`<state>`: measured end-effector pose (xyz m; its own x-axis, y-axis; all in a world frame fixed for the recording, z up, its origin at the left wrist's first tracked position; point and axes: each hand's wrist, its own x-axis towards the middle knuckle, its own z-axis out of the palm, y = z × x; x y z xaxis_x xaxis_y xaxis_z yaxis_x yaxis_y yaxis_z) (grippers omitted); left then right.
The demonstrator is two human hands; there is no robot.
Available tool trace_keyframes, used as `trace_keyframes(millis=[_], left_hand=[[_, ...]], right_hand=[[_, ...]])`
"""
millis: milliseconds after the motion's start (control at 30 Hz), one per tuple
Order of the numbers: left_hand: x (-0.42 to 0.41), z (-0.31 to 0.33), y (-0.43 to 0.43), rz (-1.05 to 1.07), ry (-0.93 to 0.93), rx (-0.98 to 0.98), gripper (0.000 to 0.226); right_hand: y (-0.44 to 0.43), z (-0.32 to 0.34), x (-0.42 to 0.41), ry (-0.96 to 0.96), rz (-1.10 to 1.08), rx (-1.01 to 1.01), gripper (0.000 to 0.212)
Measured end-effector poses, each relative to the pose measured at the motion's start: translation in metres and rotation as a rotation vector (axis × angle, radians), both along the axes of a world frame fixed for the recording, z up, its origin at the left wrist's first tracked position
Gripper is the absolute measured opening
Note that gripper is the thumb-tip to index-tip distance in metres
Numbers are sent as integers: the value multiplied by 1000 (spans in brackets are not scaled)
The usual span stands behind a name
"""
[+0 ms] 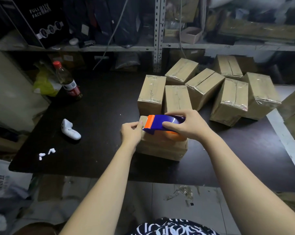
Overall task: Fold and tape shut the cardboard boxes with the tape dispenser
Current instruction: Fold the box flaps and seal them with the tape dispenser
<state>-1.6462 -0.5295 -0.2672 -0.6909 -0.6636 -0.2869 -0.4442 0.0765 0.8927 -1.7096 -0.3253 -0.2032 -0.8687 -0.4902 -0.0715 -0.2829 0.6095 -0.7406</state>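
Observation:
A brown cardboard box (162, 148) stands on the black table (101, 116) in front of me. My right hand (185, 124) grips a blue and orange tape dispenser (158, 123) lying on top of the box, its orange blade end pointing left. My left hand (131, 131) presses against the box's upper left edge, thumb and finger pinched just by the dispenser's blade. Several taped boxes (228, 92) are piled behind and to the right; two stand right behind the box, one (151, 94) on the left and another (177, 99) beside it.
A clear bottle with a red cap (68, 82) and a yellow bag (45, 83) stand at the table's far left. A white controller (69, 129) and small white earbuds (46, 153) lie on the left. Metal shelving (158, 36) with goods fills the background. More boxes (294, 112) sit at the right edge.

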Motion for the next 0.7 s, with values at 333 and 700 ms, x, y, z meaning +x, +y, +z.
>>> trace_keyframes(millis=[333, 700], left_hand=[[-11, 1, -1, -110, -74, -212, 23], [-18, 2, 1, -76, -123, -300, 24]], right_hand=[[38, 10, -14, 23, 27, 25, 48], [132, -8, -8, -14, -123, -129, 35]])
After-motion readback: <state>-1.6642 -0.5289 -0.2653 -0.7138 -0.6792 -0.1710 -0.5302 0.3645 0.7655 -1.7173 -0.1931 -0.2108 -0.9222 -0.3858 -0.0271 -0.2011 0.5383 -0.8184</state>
